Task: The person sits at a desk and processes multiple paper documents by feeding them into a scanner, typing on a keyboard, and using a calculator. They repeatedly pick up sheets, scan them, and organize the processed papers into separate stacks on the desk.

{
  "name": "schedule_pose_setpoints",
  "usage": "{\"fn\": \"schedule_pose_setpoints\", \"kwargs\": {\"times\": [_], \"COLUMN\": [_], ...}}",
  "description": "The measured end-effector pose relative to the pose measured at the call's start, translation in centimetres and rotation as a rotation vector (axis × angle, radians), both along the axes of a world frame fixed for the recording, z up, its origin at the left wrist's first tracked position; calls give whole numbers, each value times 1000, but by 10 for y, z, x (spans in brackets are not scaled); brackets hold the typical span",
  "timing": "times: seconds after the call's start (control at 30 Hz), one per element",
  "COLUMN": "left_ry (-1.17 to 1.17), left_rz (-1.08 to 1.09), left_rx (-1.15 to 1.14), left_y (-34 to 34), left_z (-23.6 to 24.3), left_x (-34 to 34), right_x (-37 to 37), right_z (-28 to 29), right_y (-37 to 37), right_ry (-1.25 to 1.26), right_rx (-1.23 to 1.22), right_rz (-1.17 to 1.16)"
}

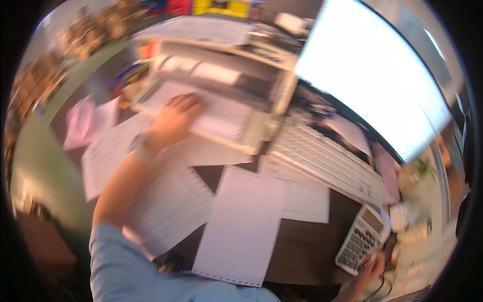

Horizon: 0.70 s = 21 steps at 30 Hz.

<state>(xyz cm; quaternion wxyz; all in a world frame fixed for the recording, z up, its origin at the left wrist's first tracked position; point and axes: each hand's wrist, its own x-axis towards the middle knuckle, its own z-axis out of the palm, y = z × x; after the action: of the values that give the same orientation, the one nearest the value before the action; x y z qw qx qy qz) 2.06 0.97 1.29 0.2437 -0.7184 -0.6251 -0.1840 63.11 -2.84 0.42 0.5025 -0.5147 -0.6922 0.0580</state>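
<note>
My left hand (178,118) reaches over a printer (259,133) with its palm down, fingers stretched out on the white sheet (226,117) that lies in it. Motion smears the fingertips, and nothing shows in that hand. At the lower right, my right hand (371,272) is by the bottom corner of a white calculator (359,239) with dark keys. Its fingers are bent together around something small and pale that I cannot make out. A white sheet with perforated edges (241,226) lies in front of me, over other papers.
A white keyboard (327,156) sits below a bright monitor (372,70). Lined sheets (168,201) and pink paper (80,123) spread at the left. More papers (196,30) rest on a shelf above the printer. A small plant (422,168) stands at the right.
</note>
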Motion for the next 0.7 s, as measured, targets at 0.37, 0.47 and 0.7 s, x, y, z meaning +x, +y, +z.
{"fn": "schedule_pose_setpoints", "kwargs": {"times": [0.37,0.47,0.7], "left_ry": [-7,9,-8], "left_rz": [-75,-76,-73], "left_rx": [42,40,25], "left_y": [17,14,14], "left_z": [7,8,8], "left_x": [13,11,12], "right_x": [123,116,106], "right_z": [-15,-23,-19], "right_y": [123,122,113], "right_ry": [-340,-314,-373], "right_rx": [-8,-63,-29], "right_rz": [-369,-319,-259]}}
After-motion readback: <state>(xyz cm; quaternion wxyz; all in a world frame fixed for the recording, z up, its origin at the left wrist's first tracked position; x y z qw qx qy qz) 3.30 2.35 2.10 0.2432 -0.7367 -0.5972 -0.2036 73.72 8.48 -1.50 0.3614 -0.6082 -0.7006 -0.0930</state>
